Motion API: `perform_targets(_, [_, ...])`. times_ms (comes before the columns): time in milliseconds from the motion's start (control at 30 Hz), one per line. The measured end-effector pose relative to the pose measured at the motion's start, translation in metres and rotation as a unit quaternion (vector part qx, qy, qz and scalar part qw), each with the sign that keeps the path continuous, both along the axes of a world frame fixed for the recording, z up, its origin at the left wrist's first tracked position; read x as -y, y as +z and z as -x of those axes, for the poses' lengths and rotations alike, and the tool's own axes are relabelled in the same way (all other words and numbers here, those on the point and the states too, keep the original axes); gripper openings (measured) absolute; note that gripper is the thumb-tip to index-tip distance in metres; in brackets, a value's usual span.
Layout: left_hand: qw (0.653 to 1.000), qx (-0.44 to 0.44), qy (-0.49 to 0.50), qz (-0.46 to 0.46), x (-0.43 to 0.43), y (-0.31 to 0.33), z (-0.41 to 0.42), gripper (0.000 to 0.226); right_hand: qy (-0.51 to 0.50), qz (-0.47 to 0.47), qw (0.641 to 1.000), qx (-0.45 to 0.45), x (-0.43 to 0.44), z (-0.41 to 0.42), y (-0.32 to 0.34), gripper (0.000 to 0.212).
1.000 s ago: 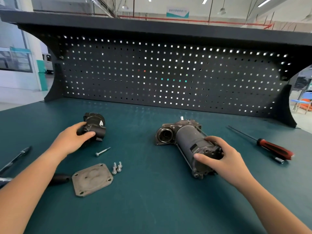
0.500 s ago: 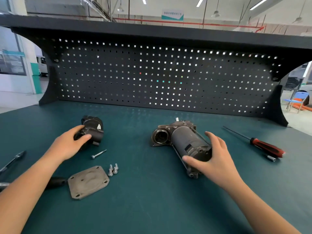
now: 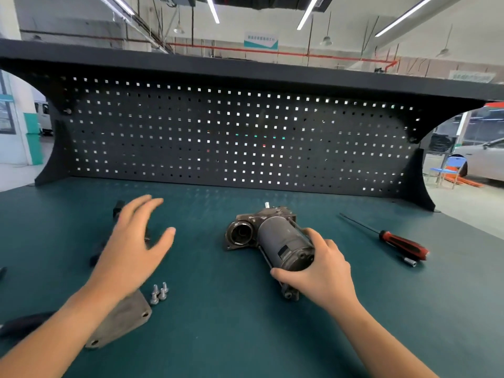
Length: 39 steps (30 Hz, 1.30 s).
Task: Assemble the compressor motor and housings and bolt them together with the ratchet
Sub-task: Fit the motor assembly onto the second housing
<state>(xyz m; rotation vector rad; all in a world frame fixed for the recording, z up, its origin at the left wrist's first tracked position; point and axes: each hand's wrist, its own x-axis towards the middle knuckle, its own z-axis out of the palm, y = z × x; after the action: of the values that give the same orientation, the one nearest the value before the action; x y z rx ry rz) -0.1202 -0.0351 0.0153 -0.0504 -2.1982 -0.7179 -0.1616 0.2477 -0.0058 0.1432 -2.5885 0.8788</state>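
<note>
Grip released, we are lifting our left hand point(image 3: 131, 246) off the black housing point(image 3: 119, 210) while our right hand point(image 3: 324, 276) is still clasping the motor point(image 3: 281, 236), delaying their joining.

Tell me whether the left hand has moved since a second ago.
Yes. The left hand has let go of the black housing and shifted right, closer to the three short bolts.

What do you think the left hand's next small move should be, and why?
Probably lower the left hand onto the black housing partly hidden behind it and grip it. That hand hovers open and holds nothing, the right hand grips the motor at its near end, and the round opening beside the motor faces the housing's side, so joining them looks next.
</note>
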Motion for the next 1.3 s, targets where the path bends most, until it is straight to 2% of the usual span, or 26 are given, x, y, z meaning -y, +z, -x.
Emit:
perform_targets(100, [0.992, 0.077, -0.085, 0.052, -0.041, -0.011, 0.000, 0.054, 0.001, 0.002, 1.000, -0.001, -0.001, 0.001, 0.000, 0.102])
perform_targets(233, [0.972, 0.193, -0.085, 0.100, -0.071, -0.021, 0.013, 0.066, -0.009, 0.050, 0.999, 0.001, -0.008, 0.005, 0.002, 0.100])
perform_targets(500, [0.941, 0.267, -0.190, 0.081, -0.141, -0.035, 0.028, 0.079, -0.019, 0.104, 0.994, 0.008, -0.017, 0.009, 0.003, 0.090])
perform_targets(600, [0.939, 0.284, -0.186, 0.044, -0.166, -0.038, 0.034, 0.092, -0.026, 0.155, 0.988, 0.010, -0.023, 0.012, 0.008, 0.082])
perform_targets(667, [0.942, 0.275, -0.190, -0.003, -0.177, -0.040, 0.038, 0.093, -0.036, 0.206, 0.978, 0.014, -0.025, 0.013, 0.010, 0.071])
perform_targets(800, [0.928, 0.204, -0.240, -0.198, -0.195, -0.036, 0.046, 0.074, -0.045, 0.367, 0.928, 0.043, -0.028, 0.015, 0.009, 0.053])
perform_targets(867, [0.929, 0.173, -0.240, -0.222, -0.201, -0.034, 0.050, 0.064, -0.042, 0.446, 0.892, 0.055, -0.029, 0.015, 0.009, 0.045])
perform_targets(933, [0.932, 0.161, -0.237, -0.220, -0.202, -0.034, 0.050, 0.057, -0.043, 0.476, 0.876, 0.060, -0.029, 0.014, 0.007, 0.047])
perform_targets(1033, [0.944, 0.148, -0.222, -0.196, -0.201, -0.034, 0.049, 0.050, -0.055, 0.420, 0.904, 0.059, -0.032, 0.009, 0.005, 0.048])
perform_targets(1100, [0.952, 0.134, -0.203, -0.187, -0.198, -0.033, 0.049, 0.047, -0.073, 0.319, 0.944, 0.050, -0.035, 0.009, 0.004, 0.048])
perform_targets(1167, [0.960, 0.119, -0.187, -0.172, -0.191, -0.031, 0.049, 0.043, -0.091, 0.203, 0.974, 0.050, -0.037, 0.009, 0.005, 0.059])
perform_targets(1233, [0.961, 0.117, -0.194, -0.156, -0.181, -0.028, 0.051, 0.035, -0.084, 0.133, 0.984, 0.086, -0.037, 0.011, 0.004, 0.066])
perform_targets(1300, [0.960, 0.117, -0.205, -0.149, -0.174, -0.027, 0.054, 0.026, -0.083, 0.109, 0.985, 0.101, -0.036, 0.012, 0.003, 0.065])
